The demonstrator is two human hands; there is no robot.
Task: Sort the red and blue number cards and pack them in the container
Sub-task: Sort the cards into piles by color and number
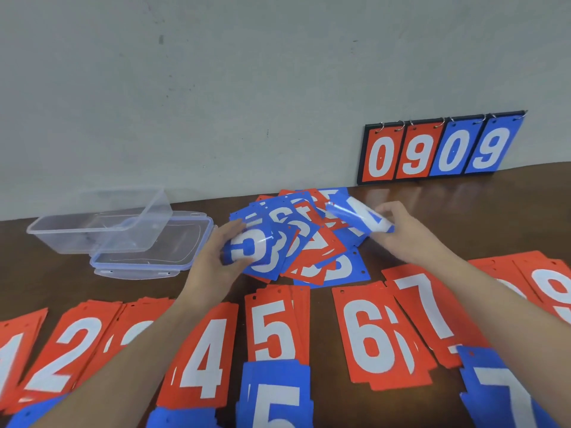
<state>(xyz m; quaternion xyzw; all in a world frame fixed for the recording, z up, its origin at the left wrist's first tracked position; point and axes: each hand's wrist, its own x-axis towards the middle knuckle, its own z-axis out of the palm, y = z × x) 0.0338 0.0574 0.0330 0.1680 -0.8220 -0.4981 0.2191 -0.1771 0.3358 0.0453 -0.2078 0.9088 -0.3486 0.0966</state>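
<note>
A mixed heap of red and blue number cards (312, 242) lies at the middle of the brown table. My left hand (216, 257) grips a bent blue 3 card (250, 248) at the heap's left edge. My right hand (401, 233) holds a curled blue 4 card (355, 216) lifted over the heap's right side. Nearer to me, sorted red stacks run in a row: 2 (71, 350), 4 (204, 356), 5 (272, 329), 6 (370, 335), 7 (426, 307). Blue stacks 5 (275, 396) and 7 (500, 393) lie at the front edge. The clear plastic container (102, 223) stands empty at the far left.
The container's clear lid (151, 261) with a blue rim lies flat beside it. A flip scoreboard (438, 149) reading 0909 leans against the grey wall at the back right. More red stacks lie at the far right (550, 288) and far left (15, 350).
</note>
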